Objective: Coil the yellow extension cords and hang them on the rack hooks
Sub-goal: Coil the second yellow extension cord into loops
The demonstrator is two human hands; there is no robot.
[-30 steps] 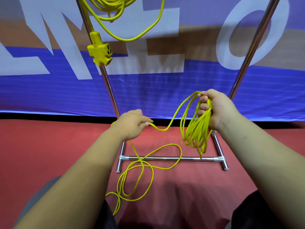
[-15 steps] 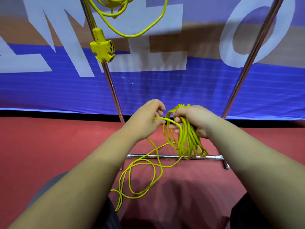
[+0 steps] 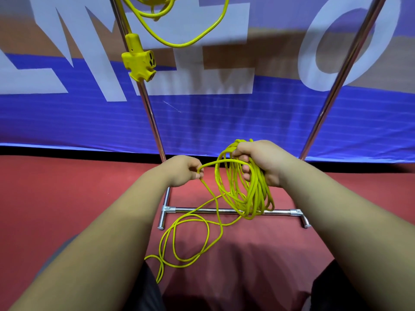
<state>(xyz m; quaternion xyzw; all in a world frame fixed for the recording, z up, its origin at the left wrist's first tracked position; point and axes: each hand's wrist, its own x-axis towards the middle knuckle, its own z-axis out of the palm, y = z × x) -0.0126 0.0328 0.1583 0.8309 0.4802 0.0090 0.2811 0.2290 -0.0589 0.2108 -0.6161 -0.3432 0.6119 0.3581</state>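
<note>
**Red floor, yellow cord half coiled**

Red floor (image 3: 67,209) fills the lower frame. At lower centre we see loose loops of the yellow cord (image 3: 207,232) lying on it. At mid frame the left hand (image 3: 182,171) pinches one strand. Just right of it, the right hand (image 3: 258,162) is closed round the coil (image 3: 256,194), which hangs in front of the rack base bar (image 3: 202,210). Behind, we note the left rack pole (image 3: 152,122) and right rack pole (image 3: 332,90) against a blue banner (image 3: 224,122). At upper left a second cord (image 3: 176,44) hangs, its outlet block (image 3: 139,61) at the left pole.
</note>
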